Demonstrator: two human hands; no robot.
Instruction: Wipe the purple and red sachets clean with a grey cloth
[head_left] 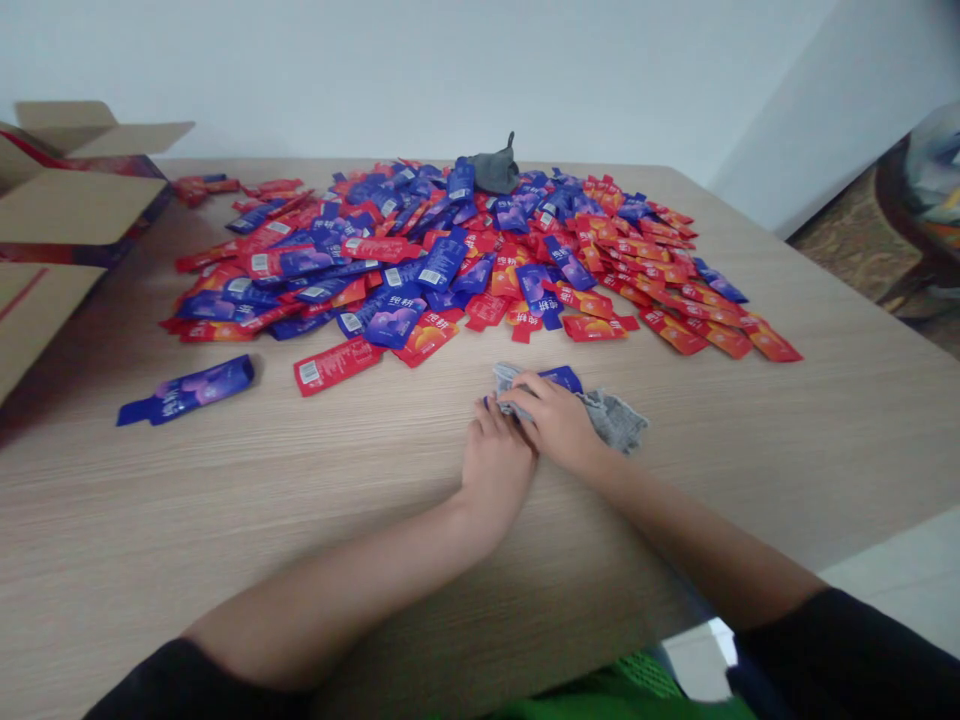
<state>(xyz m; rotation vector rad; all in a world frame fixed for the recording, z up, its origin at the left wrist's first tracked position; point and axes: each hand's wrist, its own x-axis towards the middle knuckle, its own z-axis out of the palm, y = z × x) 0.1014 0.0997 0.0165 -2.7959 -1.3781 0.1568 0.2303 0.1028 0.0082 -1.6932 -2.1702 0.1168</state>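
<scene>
My left hand (496, 455) rests on the table with its fingers bent over the near end of a blue sachet (562, 379); a small bit of blue shows at its fingertips. Crossing just above it, my right hand (561, 418) presses a grey cloth (619, 422) onto that sachet, with cloth showing on both sides of the fingers. The sachet's middle is hidden under the hand and cloth. A red sachet (337, 366) lies flat to the left of my hands, and another blue sachet (199, 390) lies farther left.
A wide heap of red and blue sachets (442, 262) covers the back of the wooden table (247, 520). On the heap sits a dark grey pouch (495, 170). An open cardboard box (79, 205) stands at the left, and a wall rises behind.
</scene>
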